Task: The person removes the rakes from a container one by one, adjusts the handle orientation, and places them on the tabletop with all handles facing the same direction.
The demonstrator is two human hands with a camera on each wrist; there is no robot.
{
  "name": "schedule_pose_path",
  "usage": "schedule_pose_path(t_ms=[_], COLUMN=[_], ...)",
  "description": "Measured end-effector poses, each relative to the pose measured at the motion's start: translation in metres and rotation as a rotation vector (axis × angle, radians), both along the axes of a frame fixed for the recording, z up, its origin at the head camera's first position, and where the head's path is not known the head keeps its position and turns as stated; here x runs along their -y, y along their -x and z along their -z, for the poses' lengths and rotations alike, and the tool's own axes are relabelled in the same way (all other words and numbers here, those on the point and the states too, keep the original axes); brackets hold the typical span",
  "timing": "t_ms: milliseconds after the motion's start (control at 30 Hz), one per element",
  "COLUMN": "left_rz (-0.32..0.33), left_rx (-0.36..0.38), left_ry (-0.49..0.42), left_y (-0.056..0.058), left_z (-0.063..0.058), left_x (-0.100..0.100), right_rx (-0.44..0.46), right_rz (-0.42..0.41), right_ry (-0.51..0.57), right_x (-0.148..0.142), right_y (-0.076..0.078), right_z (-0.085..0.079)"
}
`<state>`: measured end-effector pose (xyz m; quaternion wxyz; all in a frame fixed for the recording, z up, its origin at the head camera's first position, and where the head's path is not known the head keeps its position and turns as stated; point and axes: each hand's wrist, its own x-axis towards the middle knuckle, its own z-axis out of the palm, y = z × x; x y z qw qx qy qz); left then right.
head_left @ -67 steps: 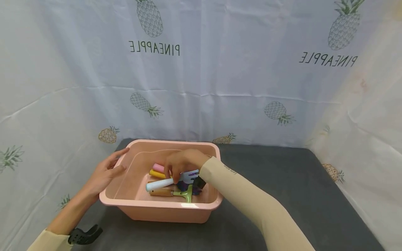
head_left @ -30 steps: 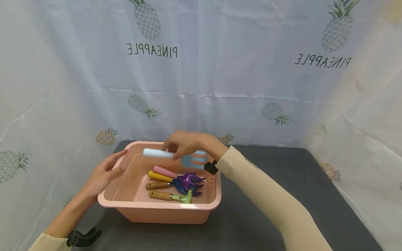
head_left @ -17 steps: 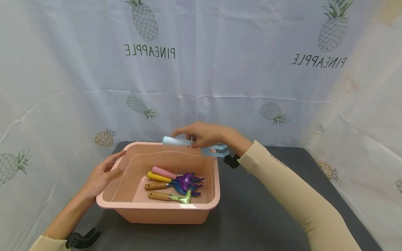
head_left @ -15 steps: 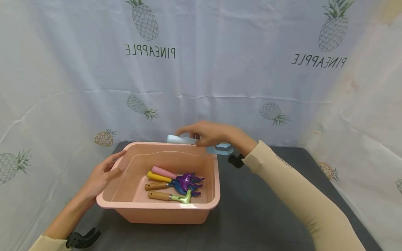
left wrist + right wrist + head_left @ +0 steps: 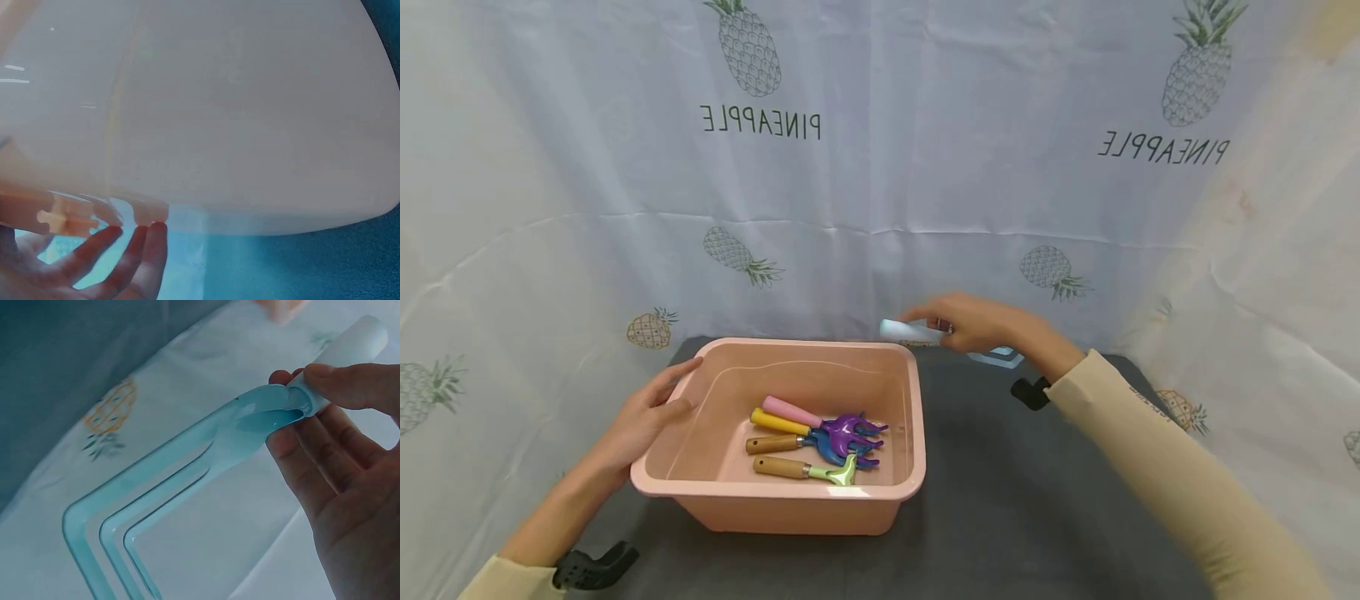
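Note:
My right hand (image 5: 973, 323) pinches a light blue hand cultivator (image 5: 910, 332) near the handle's base, above the table to the right of the pink plastic basin (image 5: 775, 492). In the right wrist view, the cultivator's bent tines (image 5: 169, 469) point away from the palm, with thumb and fingers around its white handle (image 5: 353, 347). My left hand (image 5: 643, 417) grips the basin's left rim, thumb inside. Lying in the basin are garden tools: a pink-handled purple rake (image 5: 850, 432), a yellow handle (image 5: 778, 422), a wooden handle (image 5: 773, 445) and a green-headed tool with wooden handle (image 5: 786, 468).
Both basin and hands are over a dark grey table (image 5: 1000, 500). Behind and beside it hangs a white curtain (image 5: 955, 167) printed with pineapples. The table extends to the right of the basin.
My right hand has lifted the cultivator out of the basin, raised it over the back rim and carried it right, past the basin's edge. My left hand stays on the rim.

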<state>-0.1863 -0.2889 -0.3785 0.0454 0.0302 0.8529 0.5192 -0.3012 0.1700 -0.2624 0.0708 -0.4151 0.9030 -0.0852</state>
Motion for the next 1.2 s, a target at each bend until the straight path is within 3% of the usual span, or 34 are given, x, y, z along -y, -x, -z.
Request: schedule_pose_path(t_ms=[200, 267, 500, 700, 867, 1033, 1200], left_rz=[0.001, -0.011, -0.021, -0.002, 0.008, 0.010, 0.015], left_rx=[0.043, 0.030, 0.010, -0.018, -0.048, -0.070, -0.086], left_ry=[-0.058, -0.073, 0.027, -0.040, -0.031, -0.025, -0.038], left_y=[0.004, 0.006, 0.009, 0.010, 0.012, 0.010, 0.012], left_z=[-0.005, -0.008, -0.008, -0.005, -0.004, -0.002, -0.001], left_x=[0.000, -0.002, -0.003, -0.001, -0.001, 0.000, -0.001], right_rx=[-0.021, -0.020, -0.019, -0.031, -0.030, -0.010, 0.062], right_rz=[0.044, 0.052, 0.083, 0.097, 0.139, 0.142, 0.196], right_ry=[-0.029, -0.040, -0.055, -0.042, -0.054, -0.067, -0.051], right_x=[-0.027, -0.035, -0.053, -0.069, -0.078, -0.081, -0.087], right_y=[0.005, 0.006, 0.013, 0.018, 0.019, 0.022, 0.025], right_z=[0.016, 0.023, 0.046, 0.069, 0.090, 0.109, 0.128])
